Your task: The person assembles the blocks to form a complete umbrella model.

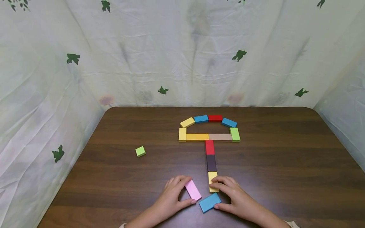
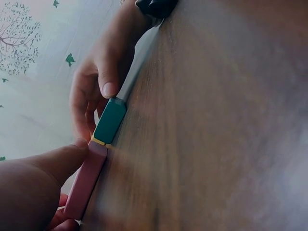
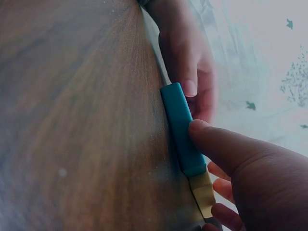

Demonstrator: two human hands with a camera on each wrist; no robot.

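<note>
My left hand (image 1: 172,194) pinches a pink block (image 1: 193,190) lengthwise, the index finger at its far end and the thumb at the near corner. My right hand (image 1: 235,197) spans two blocks: its thumb touches the edge of a flat, slanted blue block (image 1: 210,202), while the fingertips rest on a yellow block (image 1: 212,178). That yellow block ends a straight column below a dark block (image 1: 211,163) and a red block (image 1: 209,147). In the left wrist view, the pink block (image 2: 86,185) stands close beside the blue-green one (image 2: 110,120). The right thumb lies against the blue block (image 3: 183,130) in the right wrist view.
Above the column, an orange block (image 1: 197,137) and a beige block (image 1: 220,137) form a bar, with an arch of several coloured blocks around it. A small green block (image 1: 140,151) lies apart on the left of the brown table (image 1: 114,177). A patterned cloth (image 1: 182,72) hangs behind.
</note>
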